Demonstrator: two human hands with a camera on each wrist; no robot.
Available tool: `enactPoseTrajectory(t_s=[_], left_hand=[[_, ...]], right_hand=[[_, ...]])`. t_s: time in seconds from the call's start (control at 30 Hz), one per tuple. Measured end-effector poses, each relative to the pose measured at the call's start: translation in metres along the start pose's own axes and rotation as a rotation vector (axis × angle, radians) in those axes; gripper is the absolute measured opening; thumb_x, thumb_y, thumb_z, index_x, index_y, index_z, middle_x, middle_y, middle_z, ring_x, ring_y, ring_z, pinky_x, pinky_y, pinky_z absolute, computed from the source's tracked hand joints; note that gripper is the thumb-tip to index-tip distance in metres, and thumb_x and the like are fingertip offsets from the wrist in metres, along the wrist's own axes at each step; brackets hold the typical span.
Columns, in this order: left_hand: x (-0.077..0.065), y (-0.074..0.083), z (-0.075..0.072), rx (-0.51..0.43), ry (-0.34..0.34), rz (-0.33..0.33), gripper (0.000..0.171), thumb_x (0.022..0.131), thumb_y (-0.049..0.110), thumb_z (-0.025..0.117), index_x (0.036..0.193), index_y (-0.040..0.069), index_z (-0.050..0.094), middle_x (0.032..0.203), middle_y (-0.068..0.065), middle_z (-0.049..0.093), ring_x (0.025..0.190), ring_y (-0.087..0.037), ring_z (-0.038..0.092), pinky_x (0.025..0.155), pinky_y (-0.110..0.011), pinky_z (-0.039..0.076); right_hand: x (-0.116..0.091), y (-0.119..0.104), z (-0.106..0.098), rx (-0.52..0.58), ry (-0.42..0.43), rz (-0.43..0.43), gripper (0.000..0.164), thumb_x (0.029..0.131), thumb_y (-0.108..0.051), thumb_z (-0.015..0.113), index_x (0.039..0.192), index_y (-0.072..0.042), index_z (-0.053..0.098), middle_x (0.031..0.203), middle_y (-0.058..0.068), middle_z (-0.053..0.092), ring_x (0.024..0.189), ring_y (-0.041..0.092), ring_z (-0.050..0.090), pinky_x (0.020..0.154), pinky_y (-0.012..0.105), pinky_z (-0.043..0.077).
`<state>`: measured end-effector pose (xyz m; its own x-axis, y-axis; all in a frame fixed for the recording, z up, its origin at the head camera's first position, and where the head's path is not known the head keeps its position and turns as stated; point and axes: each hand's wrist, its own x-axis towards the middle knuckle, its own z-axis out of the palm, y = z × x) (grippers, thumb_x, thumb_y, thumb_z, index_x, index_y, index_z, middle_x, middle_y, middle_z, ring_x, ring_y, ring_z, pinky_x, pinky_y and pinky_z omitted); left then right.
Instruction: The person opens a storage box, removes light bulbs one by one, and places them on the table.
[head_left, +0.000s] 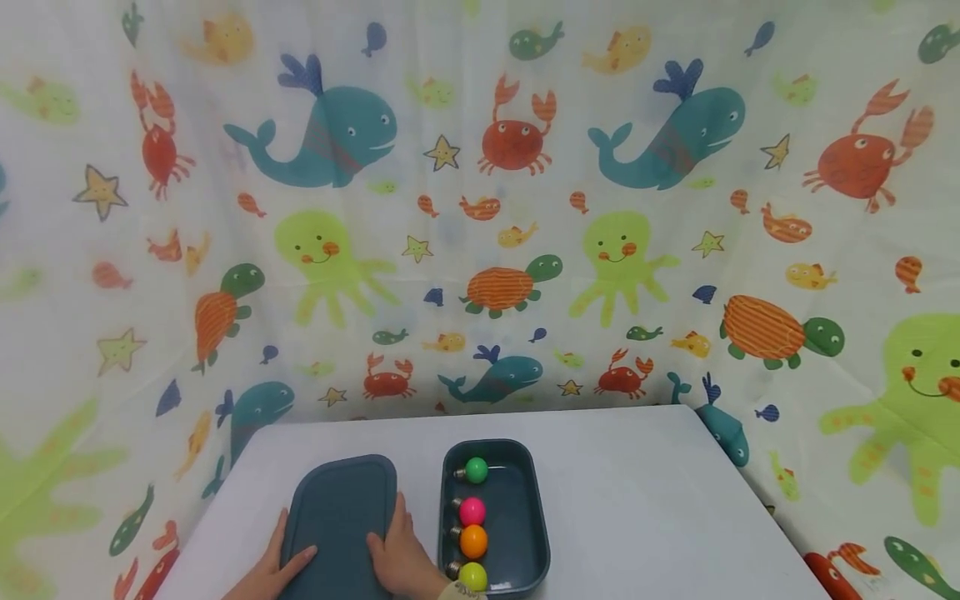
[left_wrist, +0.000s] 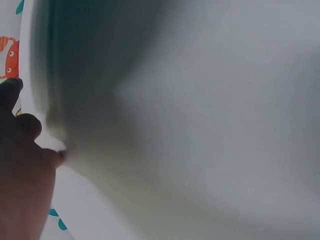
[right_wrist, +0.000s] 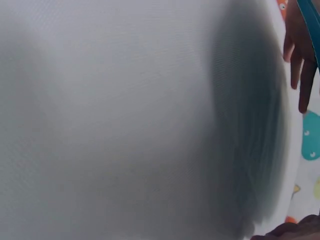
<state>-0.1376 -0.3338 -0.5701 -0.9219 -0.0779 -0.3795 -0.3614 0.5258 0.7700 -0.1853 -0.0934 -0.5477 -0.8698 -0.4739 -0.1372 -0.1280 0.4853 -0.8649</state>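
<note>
A dark blue-grey lid point(head_left: 341, 517), rounded at its corners, is held between both hands at the left of the head view. My left hand point(head_left: 272, 571) grips its left side, thumb over the top face. On the opposite side, my right hand point(head_left: 405, 560) holds the lid's right edge, its thumb also on top. Right of that hand stands a matching open box point(head_left: 517, 525). Along its left wall lie colored bulbs with screw bases: green point(head_left: 476, 470), pink point(head_left: 472, 512), orange point(head_left: 473, 542) and yellow-green point(head_left: 472, 576). Both wrist views are mostly blurred.
The white table point(head_left: 637, 500) extends to the right of the box and behind it. A curtain point(head_left: 450, 108) printed with sea animals hangs behind the table and down both sides.
</note>
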Motion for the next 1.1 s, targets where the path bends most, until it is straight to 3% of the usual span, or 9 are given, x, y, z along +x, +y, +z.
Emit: enactPoseTrajectory(t_s=[0.17, 0.33, 0.8, 0.93, 1.1], left_hand=[[0.003, -0.004, 0.008, 0.062, 0.017, -0.003, 0.108, 0.096, 0.053, 0.051, 0.146, -0.003, -0.026, 0.15, -0.04, -0.016, 0.127, -0.069, -0.016, 0.099, -0.076, -0.014], [0.003, -0.004, 0.015, 0.127, 0.042, 0.023, 0.109, 0.094, 0.051, 0.054, 0.146, -0.011, -0.019, 0.148, -0.044, -0.013, 0.136, -0.058, -0.017, 0.099, -0.065, -0.029], [0.005, -0.003, 0.017, 0.187, 0.051, 0.019, 0.109, 0.093, 0.055, 0.055, 0.148, -0.007, -0.016, 0.149, -0.043, -0.011, 0.134, -0.055, -0.027, 0.099, -0.065, -0.029], [0.003, 0.0, 0.016, 0.194, 0.046, 0.034, 0.107, 0.095, 0.055, 0.051, 0.149, -0.007, -0.017, 0.151, -0.039, -0.012, 0.133, -0.052, -0.032, 0.097, -0.063, -0.032], [0.003, 0.006, 0.016, 0.229, 0.054, 0.067, 0.105, 0.096, 0.055, 0.05, 0.149, -0.008, -0.015, 0.153, -0.037, -0.013, 0.134, -0.053, -0.029, 0.098, -0.065, -0.03]], right_hand=[[0.002, 0.007, 0.002, -0.046, 0.027, 0.023, 0.073, 0.098, -0.033, 0.054, 0.149, 0.006, 0.02, 0.148, 0.033, 0.032, 0.131, 0.05, 0.039, 0.108, 0.063, 0.031], [0.001, 0.011, 0.003, -0.112, 0.024, 0.042, 0.069, 0.098, -0.03, 0.053, 0.147, 0.009, 0.024, 0.148, 0.031, 0.034, 0.136, 0.048, 0.033, 0.112, 0.06, 0.026], [-0.003, 0.014, 0.007, -0.16, 0.009, 0.02, 0.068, 0.099, -0.026, 0.051, 0.148, 0.01, 0.021, 0.155, 0.027, 0.024, 0.143, 0.043, 0.022, 0.115, 0.056, 0.021], [-0.005, 0.009, 0.008, -0.175, 0.012, 0.009, 0.067, 0.099, -0.026, 0.051, 0.149, 0.008, 0.022, 0.158, 0.022, 0.021, 0.145, 0.039, 0.02, 0.116, 0.053, 0.021], [-0.009, 0.0, 0.004, -0.216, 0.01, -0.02, 0.066, 0.099, -0.027, 0.052, 0.149, 0.006, 0.025, 0.157, 0.021, 0.023, 0.145, 0.039, 0.021, 0.116, 0.053, 0.023]])
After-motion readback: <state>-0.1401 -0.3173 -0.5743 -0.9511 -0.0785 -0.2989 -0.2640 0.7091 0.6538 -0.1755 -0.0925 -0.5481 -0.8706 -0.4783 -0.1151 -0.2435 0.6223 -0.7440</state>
